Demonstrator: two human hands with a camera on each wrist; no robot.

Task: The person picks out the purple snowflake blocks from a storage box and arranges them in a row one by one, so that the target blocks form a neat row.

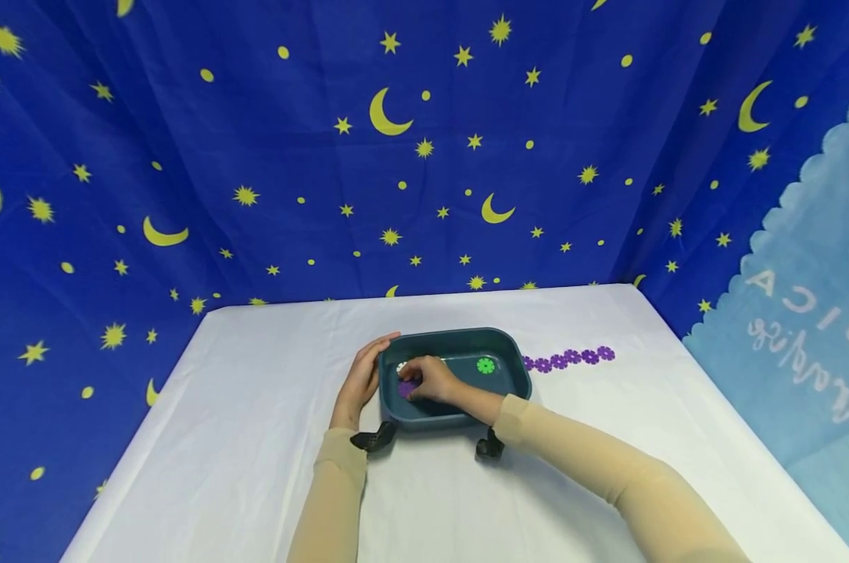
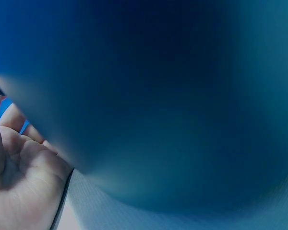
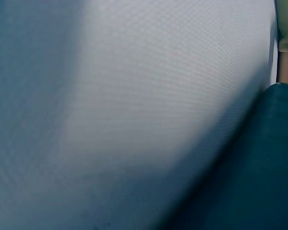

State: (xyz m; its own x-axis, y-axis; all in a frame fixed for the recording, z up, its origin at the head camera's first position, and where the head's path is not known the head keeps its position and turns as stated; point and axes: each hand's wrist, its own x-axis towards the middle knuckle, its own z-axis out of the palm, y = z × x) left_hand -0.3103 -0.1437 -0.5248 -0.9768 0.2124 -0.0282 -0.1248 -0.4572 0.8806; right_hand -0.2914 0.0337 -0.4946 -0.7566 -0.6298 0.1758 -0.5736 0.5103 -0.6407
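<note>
A dark teal tray (image 1: 460,422) with raised walls stands on the white-covered table. My left hand (image 1: 360,379) lies along its left outer wall, fingers extended up to the rim. In the left wrist view the palm (image 2: 29,184) shows beside the blurred tray wall (image 2: 158,143). My right hand (image 1: 431,381) reaches into the left part of the tray. Its thumb and fingers pinch a purple flower-shaped disc (image 1: 406,389). A white disc (image 1: 400,367) lies by those fingers, partly hidden. Farther right in the tray is a green flower-shaped disc (image 1: 485,365). The right wrist view misses the right hand.
A chain of several purple flower-shaped discs (image 1: 571,356) stretches right from the tray's right wall. Both wrists carry black camera mounts (image 1: 374,438). Behind the white table (image 1: 256,453) hangs a blue curtain (image 1: 312,156) with yellow stars and moons; a light-blue cloth (image 1: 804,313) hangs at right.
</note>
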